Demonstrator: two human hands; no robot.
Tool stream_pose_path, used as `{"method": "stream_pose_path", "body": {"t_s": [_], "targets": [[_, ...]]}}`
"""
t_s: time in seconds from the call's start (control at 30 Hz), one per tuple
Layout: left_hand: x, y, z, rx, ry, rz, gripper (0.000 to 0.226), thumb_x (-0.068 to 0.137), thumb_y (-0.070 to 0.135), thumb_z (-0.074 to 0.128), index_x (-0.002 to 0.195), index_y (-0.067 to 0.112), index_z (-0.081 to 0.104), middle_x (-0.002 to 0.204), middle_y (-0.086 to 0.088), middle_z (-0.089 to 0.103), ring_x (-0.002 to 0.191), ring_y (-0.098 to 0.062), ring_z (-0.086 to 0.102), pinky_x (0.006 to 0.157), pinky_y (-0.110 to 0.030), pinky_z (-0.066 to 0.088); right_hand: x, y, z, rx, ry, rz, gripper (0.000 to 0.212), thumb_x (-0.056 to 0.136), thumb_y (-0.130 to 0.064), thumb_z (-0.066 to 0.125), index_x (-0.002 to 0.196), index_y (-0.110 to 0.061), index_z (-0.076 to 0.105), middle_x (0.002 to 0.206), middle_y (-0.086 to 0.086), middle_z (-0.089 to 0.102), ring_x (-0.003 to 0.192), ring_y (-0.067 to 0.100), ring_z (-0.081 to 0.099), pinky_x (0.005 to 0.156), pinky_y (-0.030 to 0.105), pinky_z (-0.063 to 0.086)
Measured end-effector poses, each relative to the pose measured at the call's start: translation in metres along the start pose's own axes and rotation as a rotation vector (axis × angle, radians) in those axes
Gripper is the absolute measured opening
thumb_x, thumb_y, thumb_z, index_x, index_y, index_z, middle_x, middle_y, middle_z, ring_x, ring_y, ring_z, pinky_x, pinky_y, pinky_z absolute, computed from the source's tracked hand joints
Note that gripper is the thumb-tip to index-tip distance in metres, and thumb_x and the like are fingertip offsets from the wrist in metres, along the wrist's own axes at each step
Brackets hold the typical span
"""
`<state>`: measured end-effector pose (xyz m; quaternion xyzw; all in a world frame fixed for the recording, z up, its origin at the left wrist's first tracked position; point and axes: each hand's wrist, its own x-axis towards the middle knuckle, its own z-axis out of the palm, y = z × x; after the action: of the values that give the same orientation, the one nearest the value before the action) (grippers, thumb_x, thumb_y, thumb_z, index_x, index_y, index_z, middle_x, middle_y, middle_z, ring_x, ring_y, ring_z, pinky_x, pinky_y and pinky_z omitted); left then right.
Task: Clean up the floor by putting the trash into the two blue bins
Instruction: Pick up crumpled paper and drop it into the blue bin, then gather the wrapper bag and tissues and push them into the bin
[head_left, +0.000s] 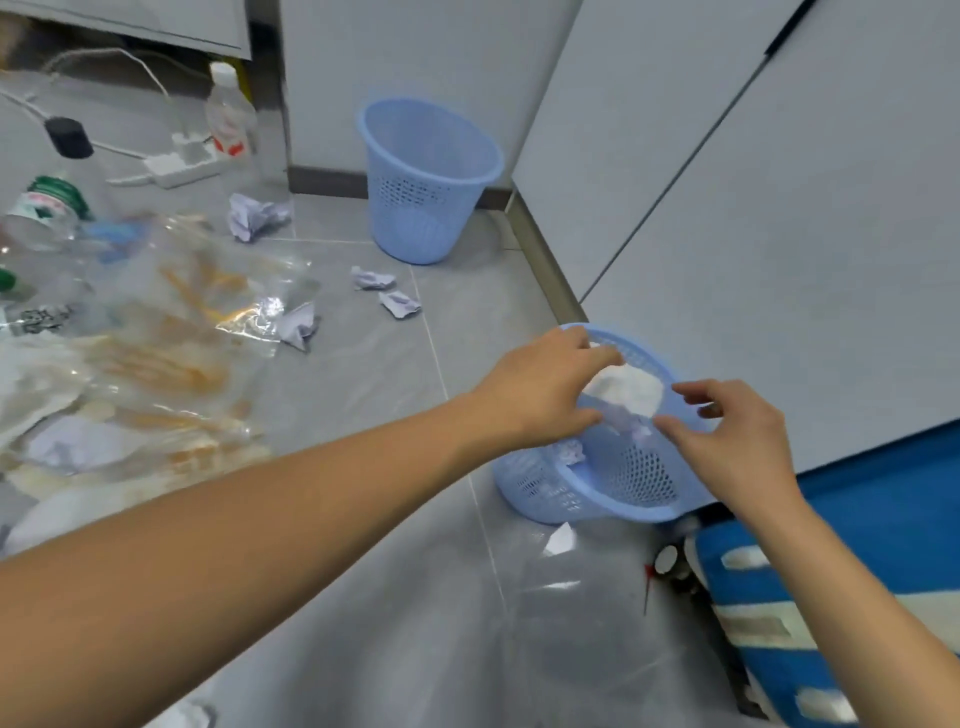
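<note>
Two light blue mesh bins stand on the grey tile floor: a far bin (427, 179) by the wall and a near bin (618, 467). Both my hands hover over the near bin's mouth. My left hand (540, 392) has its fingers spread, touching a white crumpled paper (628, 389) that sits between the hands. My right hand (737, 441) is open beside that paper. More white paper lies inside the near bin. Crumpled paper balls lie on the floor, one (254, 215) far left, two small ones (387, 291) in the middle, another (298, 325) by the plastic.
Clear plastic bags (156, 332) and plastic bottles (228, 111) clutter the left floor, with a white power strip (179, 163) and cables behind. Grey cabinet walls (727, 208) run along the right. A blue striped cloth (831, 597) lies at bottom right. A clear plastic sheet (576, 597) lies near the bin.
</note>
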<state>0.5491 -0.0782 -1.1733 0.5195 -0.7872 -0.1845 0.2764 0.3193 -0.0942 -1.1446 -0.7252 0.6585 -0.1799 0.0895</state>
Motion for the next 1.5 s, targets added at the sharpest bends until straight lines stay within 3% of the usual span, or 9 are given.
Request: {"method": "stream_pose_path", "body": {"t_s": [0.17,0.3,0.53,0.73,0.9,1.07,1.17,1.3,1.5], "targets": [[-0.064,-0.032,-0.025,0.036,0.151,-0.070,0.038,0.092,0.037,0.062,0.129,0.029,0.055,0.113,0.004,0.056,0.108,-0.018,0.054,0.079,-0.039,0.053,-0.003,-0.050,0.009,0.118,0.124,-0.163,0.017,0.088,-0.015,0.068,0.104,-0.020,0.072,0.100,-0.002,0.066,0.094,0.022,0.067,0.087,0.040,0.054],[-0.163,-0.095,-0.053,0.046,0.214,-0.342,0.028,0.092,0.037,0.060,0.119,0.034,0.057,0.101,0.012,0.057,0.095,-0.010,0.057,0.080,-0.040,0.053,-0.028,-0.132,0.053,0.292,0.027,-0.318,0.018,0.088,-0.009,0.068,0.099,-0.021,0.072,0.095,-0.004,0.069,0.088,0.015,0.064,0.082,0.032,0.051],[-0.325,-0.169,-0.092,0.098,0.376,-0.859,0.025,0.092,0.036,0.062,0.117,0.030,0.060,0.097,0.010,0.060,0.092,-0.015,0.060,0.078,-0.038,0.052,-0.079,-0.212,0.197,0.303,-0.473,-0.435,0.020,0.082,-0.014,0.071,0.098,-0.027,0.069,0.091,-0.010,0.065,0.083,0.009,0.065,0.079,0.036,0.056],[-0.407,-0.199,-0.085,0.083,0.322,-1.205,0.050,0.091,0.043,0.061,0.137,0.024,0.053,0.121,-0.009,0.057,0.116,-0.030,0.055,0.091,-0.044,0.050,-0.089,-0.251,0.281,0.094,-0.786,-0.308,0.049,0.084,-0.031,0.072,0.130,-0.027,0.057,0.120,0.003,0.055,0.110,0.025,0.058,0.091,0.035,0.047],[-0.410,-0.206,-0.076,-0.215,0.410,-1.244,0.039,0.092,0.036,0.068,0.128,0.025,0.056,0.101,0.001,0.069,0.084,-0.016,0.068,0.075,-0.035,0.057,-0.080,-0.263,0.313,0.151,-0.757,-0.097,0.055,0.080,-0.018,0.070,0.133,-0.023,0.055,0.116,0.005,0.057,0.111,0.030,0.061,0.091,0.035,0.051],[-0.392,-0.213,-0.077,-0.278,0.441,-1.176,0.043,0.093,0.033,0.068,0.134,0.021,0.058,0.116,-0.003,0.064,0.099,-0.017,0.062,0.077,-0.028,0.049,-0.071,-0.257,0.316,0.440,-0.667,0.149,0.033,0.079,0.002,0.062,0.101,-0.022,0.069,0.106,0.011,0.072,0.085,0.030,0.068,0.082,0.039,0.059],[-0.379,-0.215,-0.080,-0.373,0.421,-1.180,0.039,0.097,0.035,0.063,0.134,0.025,0.055,0.116,-0.003,0.063,0.104,-0.021,0.062,0.075,-0.028,0.052,-0.074,-0.253,0.299,0.637,-0.772,0.249,0.038,0.081,0.011,0.057,0.103,-0.016,0.070,0.095,0.010,0.069,0.067,0.023,0.056,0.064,0.032,0.049],[-0.372,-0.215,-0.073,-0.465,0.444,-1.222,0.025,0.097,0.030,0.063,0.122,0.024,0.064,0.108,-0.005,0.067,0.104,-0.026,0.065,0.090,-0.038,0.050,-0.092,-0.232,0.270,0.756,-0.902,0.308,0.044,0.082,0.016,0.054,0.113,-0.012,0.069,0.106,0.012,0.068,0.078,0.024,0.056,0.068,0.032,0.046],[-0.378,-0.205,-0.057,-0.314,0.257,-1.214,0.030,0.091,0.031,0.069,0.121,0.033,0.063,0.099,0.005,0.066,0.087,-0.018,0.065,0.084,-0.038,0.053,-0.110,-0.178,0.247,0.718,-1.001,0.294,0.042,0.084,0.007,0.061,0.115,-0.019,0.071,0.113,0.010,0.070,0.074,0.016,0.062,0.057,0.027,0.047]]}}
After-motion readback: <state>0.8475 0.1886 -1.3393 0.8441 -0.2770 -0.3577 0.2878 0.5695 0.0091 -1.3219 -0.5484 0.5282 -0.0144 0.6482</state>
